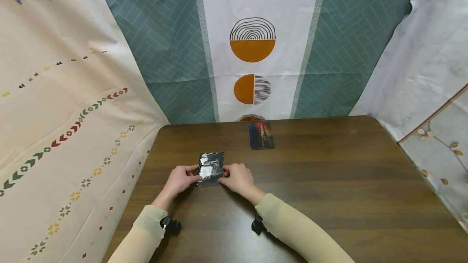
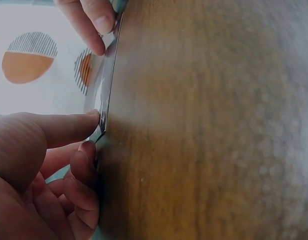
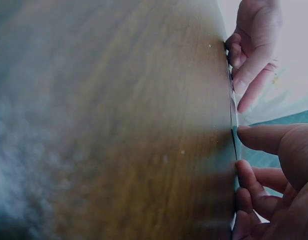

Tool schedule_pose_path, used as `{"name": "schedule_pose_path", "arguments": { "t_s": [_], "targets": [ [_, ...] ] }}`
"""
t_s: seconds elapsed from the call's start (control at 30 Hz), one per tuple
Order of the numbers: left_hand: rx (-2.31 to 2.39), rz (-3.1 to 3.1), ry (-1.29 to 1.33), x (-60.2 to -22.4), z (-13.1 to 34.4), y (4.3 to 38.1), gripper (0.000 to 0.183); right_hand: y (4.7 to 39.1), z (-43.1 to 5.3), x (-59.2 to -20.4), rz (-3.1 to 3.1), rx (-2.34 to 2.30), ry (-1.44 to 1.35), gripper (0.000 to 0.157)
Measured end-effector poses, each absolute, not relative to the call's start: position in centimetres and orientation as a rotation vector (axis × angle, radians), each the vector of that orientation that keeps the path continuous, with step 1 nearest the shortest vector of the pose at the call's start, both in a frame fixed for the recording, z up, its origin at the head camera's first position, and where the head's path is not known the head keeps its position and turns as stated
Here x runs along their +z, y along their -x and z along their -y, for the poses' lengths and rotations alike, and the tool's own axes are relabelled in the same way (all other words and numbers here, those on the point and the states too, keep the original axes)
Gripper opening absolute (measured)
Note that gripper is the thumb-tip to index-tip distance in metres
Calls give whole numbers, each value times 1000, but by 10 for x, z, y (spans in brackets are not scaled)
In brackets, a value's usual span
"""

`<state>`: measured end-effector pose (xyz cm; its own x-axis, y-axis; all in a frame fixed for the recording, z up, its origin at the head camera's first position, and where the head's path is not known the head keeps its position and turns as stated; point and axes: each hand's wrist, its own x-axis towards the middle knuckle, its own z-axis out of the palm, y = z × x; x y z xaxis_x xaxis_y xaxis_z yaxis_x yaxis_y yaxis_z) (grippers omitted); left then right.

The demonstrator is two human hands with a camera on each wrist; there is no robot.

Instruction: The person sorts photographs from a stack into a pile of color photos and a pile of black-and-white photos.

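My left hand point(image 1: 180, 180) and my right hand point(image 1: 238, 177) each close to a narrow pinch on the thin silvery packet point(image 1: 211, 169), left of centre in the lower half of the head view. Thumb and fingers take its left and right edges, the gap between them hardly more than the packet's own thickness. I judge that holding both sides steadies it and leaves its face uncovered; the crumpled, shiny surface looks slippery and likely to crease, so a light edge grip seems to suit it. In both wrist views it appears edge-on, low against the wooden table point(image 1: 329, 194), which probably helps support it; whether its underside touches the wood everywhere, I cannot tell.

The dark picture card point(image 1: 261, 135) lies near the far edge, upper centre, well apart from my fingers, perhaps set there to be out of the way. It shows a lit, tower-like shape under a reddish patch. I can read no brand, label or lettering on card or packet; glare whitens much of the packet's face.
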<state>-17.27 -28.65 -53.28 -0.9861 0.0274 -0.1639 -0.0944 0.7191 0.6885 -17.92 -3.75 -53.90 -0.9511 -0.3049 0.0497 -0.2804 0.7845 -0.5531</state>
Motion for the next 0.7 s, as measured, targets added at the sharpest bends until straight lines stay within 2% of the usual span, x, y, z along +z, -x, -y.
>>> {"name": "schedule_pose_path", "arguments": {
  "t_s": [0.7],
  "targets": [
    [1203,-2741,87,-535,289,176,56,184,31,-540,-2802,-1097,475,48]
  ]
}}
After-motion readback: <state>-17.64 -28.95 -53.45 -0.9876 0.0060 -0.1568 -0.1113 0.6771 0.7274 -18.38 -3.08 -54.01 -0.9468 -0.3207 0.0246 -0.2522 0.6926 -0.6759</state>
